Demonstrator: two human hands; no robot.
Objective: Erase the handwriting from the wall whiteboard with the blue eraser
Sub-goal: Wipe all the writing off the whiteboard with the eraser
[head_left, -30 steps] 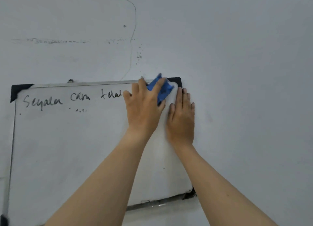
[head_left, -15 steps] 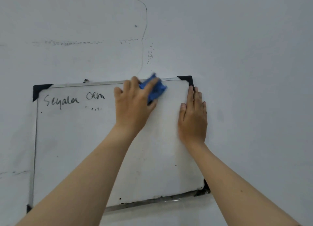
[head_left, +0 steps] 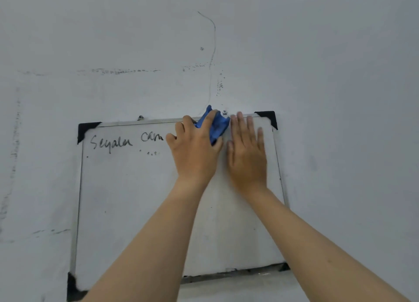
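Note:
A white whiteboard (head_left: 127,199) with a metal frame and black corner caps hangs on the wall. Black handwriting (head_left: 123,142) runs along its upper left. My left hand (head_left: 195,152) grips the blue eraser (head_left: 215,126) and presses it against the board's top edge, just right of the writing. My right hand (head_left: 247,152) lies flat with straight fingers on the board's upper right part, right beside the eraser. The board surface to the right of my left hand shows no writing.
The grey-white wall (head_left: 340,75) around the board carries scuffs, dotted marks and a thin dark crack line (head_left: 213,52) above the board. Two small screws (head_left: 140,117) sit at the board's top edge.
My right hand moved from the board's right edge inward, next to the eraser. The third word to the right of "cam" has been wiped away. The view shifted, so the board sits further right.

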